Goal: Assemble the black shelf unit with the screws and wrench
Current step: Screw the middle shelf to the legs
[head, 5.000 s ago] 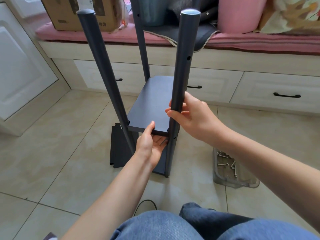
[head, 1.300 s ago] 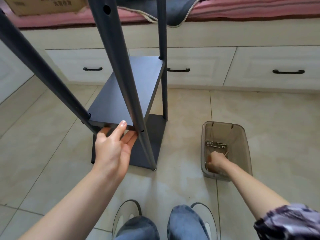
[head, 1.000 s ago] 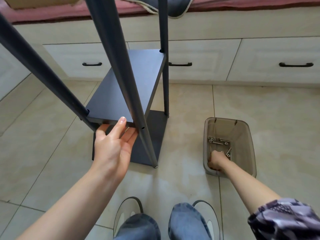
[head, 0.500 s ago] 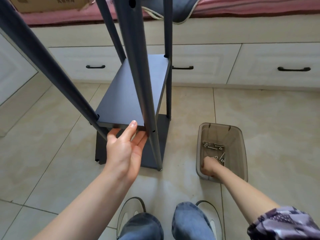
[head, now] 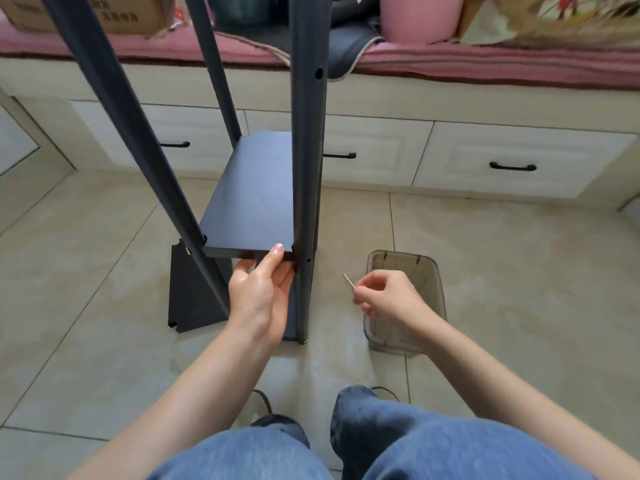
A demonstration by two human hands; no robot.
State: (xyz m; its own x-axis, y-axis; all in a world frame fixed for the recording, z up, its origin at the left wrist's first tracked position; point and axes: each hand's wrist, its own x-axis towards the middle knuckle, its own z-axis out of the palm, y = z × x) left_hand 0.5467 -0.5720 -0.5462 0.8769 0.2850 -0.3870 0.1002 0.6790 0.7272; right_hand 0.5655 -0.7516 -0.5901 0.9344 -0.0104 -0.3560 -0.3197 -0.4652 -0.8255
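The black shelf unit stands on the tiled floor with a bottom board (head: 194,292) and a raised middle board (head: 254,202) between dark upright poles. My left hand (head: 261,294) holds the middle board's near edge from below, thumb on top, beside the near right pole (head: 306,161). My right hand (head: 388,299) pinches a thin silver screw (head: 348,281), held in the air just right of that pole. A small hole shows in the pole at the board's level. No wrench is in view.
A translucent grey plastic bin (head: 405,299) sits on the floor under my right hand. White drawers with black handles (head: 512,167) run along the back under a pink-cushioned bench holding a cardboard box (head: 114,12). My knees in jeans fill the bottom.
My right hand has come up out of the bin with a screw and moved left toward the near right pole. My left hand keeps holding the middle board.
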